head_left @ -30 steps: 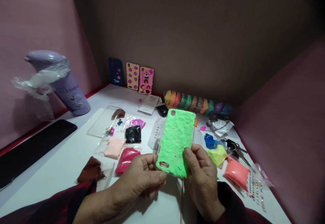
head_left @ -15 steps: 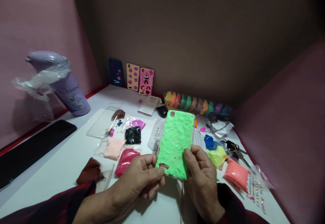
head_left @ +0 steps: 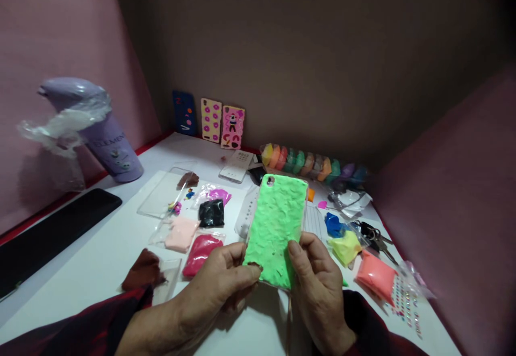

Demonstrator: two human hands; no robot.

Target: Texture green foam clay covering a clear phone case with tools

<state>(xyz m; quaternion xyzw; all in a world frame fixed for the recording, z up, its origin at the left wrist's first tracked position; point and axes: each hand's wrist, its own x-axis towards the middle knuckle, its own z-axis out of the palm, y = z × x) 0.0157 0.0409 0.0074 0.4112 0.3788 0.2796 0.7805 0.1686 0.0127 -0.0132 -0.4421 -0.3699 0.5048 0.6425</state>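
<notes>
A phone case covered in bumpy green clay is held upright over the table, with a hole near its top left corner. My left hand pinches its lower left corner, thumb in front beside a brownish opening, fingers behind. My right hand grips the lower right edge, thumb resting on the green surface. A thin stick-like object shows below the case, between the hands. Nearest my left hand lies a packet of dark pink clay.
Clay packets, black and light pink, lie left; yellow and coral right, near keys. A purple tumbler stands back left. Decorated cases lean on the wall beside a row of clay tubs.
The green case has shifted slightly left and tilted a little, with both hands still on it. My left thumb now covers more of the lower opening.
</notes>
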